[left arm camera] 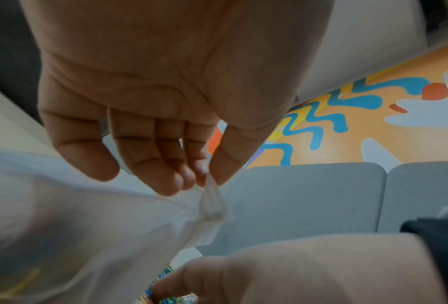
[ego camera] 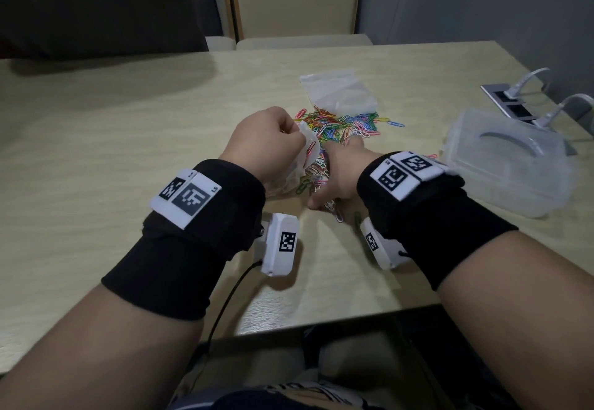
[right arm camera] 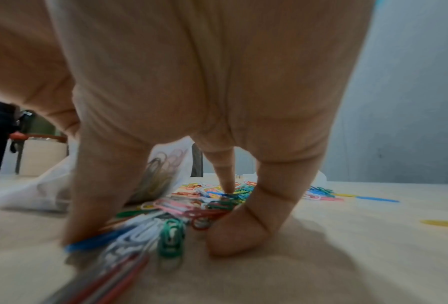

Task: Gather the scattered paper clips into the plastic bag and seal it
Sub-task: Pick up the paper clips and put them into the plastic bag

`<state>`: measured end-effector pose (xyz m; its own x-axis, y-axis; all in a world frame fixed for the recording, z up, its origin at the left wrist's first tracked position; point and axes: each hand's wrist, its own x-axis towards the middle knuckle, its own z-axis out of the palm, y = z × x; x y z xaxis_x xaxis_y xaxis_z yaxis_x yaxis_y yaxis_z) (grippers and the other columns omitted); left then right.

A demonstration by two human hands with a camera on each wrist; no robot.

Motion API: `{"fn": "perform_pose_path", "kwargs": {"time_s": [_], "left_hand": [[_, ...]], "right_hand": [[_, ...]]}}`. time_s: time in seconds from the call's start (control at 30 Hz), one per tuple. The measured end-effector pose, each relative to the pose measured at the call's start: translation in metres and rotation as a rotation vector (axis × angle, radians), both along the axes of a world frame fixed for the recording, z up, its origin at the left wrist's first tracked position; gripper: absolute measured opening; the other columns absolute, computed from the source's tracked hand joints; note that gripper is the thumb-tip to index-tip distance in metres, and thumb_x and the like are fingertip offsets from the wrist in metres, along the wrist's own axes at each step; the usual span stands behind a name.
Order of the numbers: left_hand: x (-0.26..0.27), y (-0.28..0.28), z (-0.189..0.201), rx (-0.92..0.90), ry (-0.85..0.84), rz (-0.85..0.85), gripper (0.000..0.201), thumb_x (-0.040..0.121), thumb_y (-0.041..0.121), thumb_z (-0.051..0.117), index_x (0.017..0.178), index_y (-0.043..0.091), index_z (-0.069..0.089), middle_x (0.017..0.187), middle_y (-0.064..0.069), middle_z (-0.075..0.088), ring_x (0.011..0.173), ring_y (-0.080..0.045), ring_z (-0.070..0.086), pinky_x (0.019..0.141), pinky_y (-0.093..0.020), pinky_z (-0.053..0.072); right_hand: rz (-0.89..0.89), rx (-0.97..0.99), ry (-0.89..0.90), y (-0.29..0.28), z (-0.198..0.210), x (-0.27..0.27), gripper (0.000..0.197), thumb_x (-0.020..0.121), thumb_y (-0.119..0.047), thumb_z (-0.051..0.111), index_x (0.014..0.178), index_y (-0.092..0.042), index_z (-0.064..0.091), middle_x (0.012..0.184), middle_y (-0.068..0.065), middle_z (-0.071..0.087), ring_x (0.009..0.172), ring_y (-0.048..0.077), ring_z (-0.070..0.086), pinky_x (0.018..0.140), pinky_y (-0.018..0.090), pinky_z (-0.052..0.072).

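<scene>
Currently, status:
paper clips [ego camera: 340, 127]: multicoloured heap mid-bench, a few strays off to the right; some are already inside the bag.
plastic bag [ego camera: 307, 155]: clear, held up at the near-left edge of the heap, mouth towards the clips, not sealed.
step: scooping the next bunch, judging by the right hand.
how to do it well: rake the clips into a tight bunch first, keep the mouth wide and low beside the heap, tip them in rather than drop.
left hand [ego camera: 268, 139]: thumb and fingertips [left arm camera: 200, 174] pinch the bag's rim; it holds nothing else.
right hand [ego camera: 340, 175]: fingers spread and pointing down into the heap, tips on the bench [ego camera: 96, 139], clips between thumb and fingers, no firm grip visible.
second bag [ego camera: 337, 93]: lies flat beyond the heap.
clear box [ego camera: 508, 168]: far right.
</scene>
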<state>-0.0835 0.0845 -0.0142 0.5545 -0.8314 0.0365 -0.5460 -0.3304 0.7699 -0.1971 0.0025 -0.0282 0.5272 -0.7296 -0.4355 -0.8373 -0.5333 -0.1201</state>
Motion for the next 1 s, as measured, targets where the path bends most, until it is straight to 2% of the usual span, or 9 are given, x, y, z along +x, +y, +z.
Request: {"fn": "perform_pose_path", "kwargs": {"time_s": [0.2, 0.33, 0.4, 0.5, 0.57, 0.67, 0.77, 0.87, 1.0], "left_hand": [[0.002, 0.001, -0.001, -0.006, 0.004, 0.001, 0.016, 0.086, 0.019, 0.057, 0.071, 0.023, 0.054, 0.069, 0.003, 0.060, 0.085, -0.028, 0.063, 0.078, -0.037, 0.050], [0.002, 0.001, -0.001, -0.006, 0.007, -0.001, 0.015, 0.086, 0.018, 0.057, 0.072, 0.022, 0.055, 0.068, 0.003, 0.059, 0.083, -0.027, 0.062, 0.078, -0.038, 0.050], [0.003, 0.002, -0.001, -0.005, 0.003, -0.002, 0.015, 0.086, 0.018, 0.056, 0.072, 0.022, 0.055, 0.068, 0.004, 0.059, 0.082, -0.026, 0.061, 0.077, -0.036, 0.050], [0.002, 0.002, -0.001, 0.001, -0.002, -0.004, 0.014, 0.086, 0.018, 0.056, 0.073, 0.021, 0.055, 0.068, 0.004, 0.059, 0.081, -0.025, 0.060, 0.075, -0.033, 0.048], [0.002, 0.003, -0.001, 0.005, -0.008, -0.003, 0.015, 0.086, 0.018, 0.056, 0.072, 0.022, 0.054, 0.069, 0.004, 0.059, 0.084, -0.026, 0.061, 0.074, -0.032, 0.047], [0.001, 0.003, -0.001, 0.009, -0.008, -0.002, 0.011, 0.086, 0.018, 0.056, 0.075, 0.020, 0.057, 0.069, 0.003, 0.059, 0.088, -0.029, 0.064, 0.075, -0.033, 0.048], [0.000, 0.003, -0.001, 0.010, -0.001, 0.003, 0.008, 0.086, 0.018, 0.056, 0.078, 0.018, 0.059, 0.070, 0.002, 0.060, 0.089, -0.030, 0.065, 0.075, -0.034, 0.050], [-0.002, 0.002, 0.000, 0.021, -0.020, 0.001, 0.007, 0.088, 0.018, 0.055, 0.083, 0.016, 0.060, 0.072, 0.003, 0.061, 0.089, -0.028, 0.065, 0.075, -0.032, 0.048], [-0.006, 0.002, 0.002, 0.018, -0.012, -0.008, 0.005, 0.087, 0.018, 0.055, 0.084, 0.017, 0.059, 0.082, -0.005, 0.067, 0.087, -0.029, 0.066, 0.079, -0.038, 0.052]], "right_hand": [[0.089, -0.086, 0.066, -0.003, 0.000, 0.010, 0.051, 0.090, -0.033, 0.063, 0.133, -0.014, 0.042, 0.136, 0.018, 0.038, 0.112, 0.035, 0.055, 0.089, 0.040, 0.047], [0.145, -0.129, 0.074, -0.015, -0.007, 0.011, 0.030, 0.096, -0.015, 0.050, 0.124, -0.008, 0.055, 0.121, 0.013, 0.059, 0.108, 0.029, 0.059, 0.087, 0.035, 0.049], [0.126, -0.102, 0.029, -0.018, -0.008, 0.008, 0.026, 0.093, -0.013, 0.050, 0.116, -0.004, 0.060, 0.105, 0.007, 0.062, 0.083, 0.020, 0.062, 0.072, 0.028, 0.052], [0.051, -0.052, -0.055, -0.025, -0.010, 0.001, 0.019, 0.091, -0.013, 0.055, 0.108, -0.009, 0.063, 0.078, -0.001, 0.050, 0.054, 0.003, 0.040, 0.044, 0.014, 0.030], [-0.016, -0.049, -0.061, -0.028, -0.013, -0.001, 0.007, 0.088, -0.017, 0.059, 0.094, -0.014, 0.060, 0.071, -0.004, 0.051, 0.055, 0.005, 0.046, 0.047, 0.015, 0.037], [-0.113, -0.036, -0.061, -0.038, -0.023, 0.000, 0.026, 0.090, -0.024, 0.059, 0.110, -0.008, 0.066, 0.100, 0.005, 0.067, 0.089, 0.023, 0.065, 0.078, 0.029, 0.051], [-0.220, 0.094, -0.378, -0.034, -0.002, -0.005, 0.004, 0.088, -0.014, 0.062, 0.086, -0.014, 0.065, 0.083, 0.004, 0.064, 0.077, 0.019, 0.065, 0.066, 0.022, 0.052], [-0.374, 0.296, -0.798, -0.029, 0.017, -0.010, 0.020, 0.085, -0.004, 0.065, 0.072, -0.017, 0.057, 0.074, 0.002, 0.062, 0.071, 0.018, 0.064, 0.073, 0.027, 0.060], [-0.441, 0.566, -1.009, -0.020, 0.027, -0.002, 0.024, 0.087, 0.007, 0.059, 0.075, -0.012, 0.054, 0.079, 0.007, 0.059, 0.071, 0.018, 0.062, 0.076, 0.027, 0.059]]}}
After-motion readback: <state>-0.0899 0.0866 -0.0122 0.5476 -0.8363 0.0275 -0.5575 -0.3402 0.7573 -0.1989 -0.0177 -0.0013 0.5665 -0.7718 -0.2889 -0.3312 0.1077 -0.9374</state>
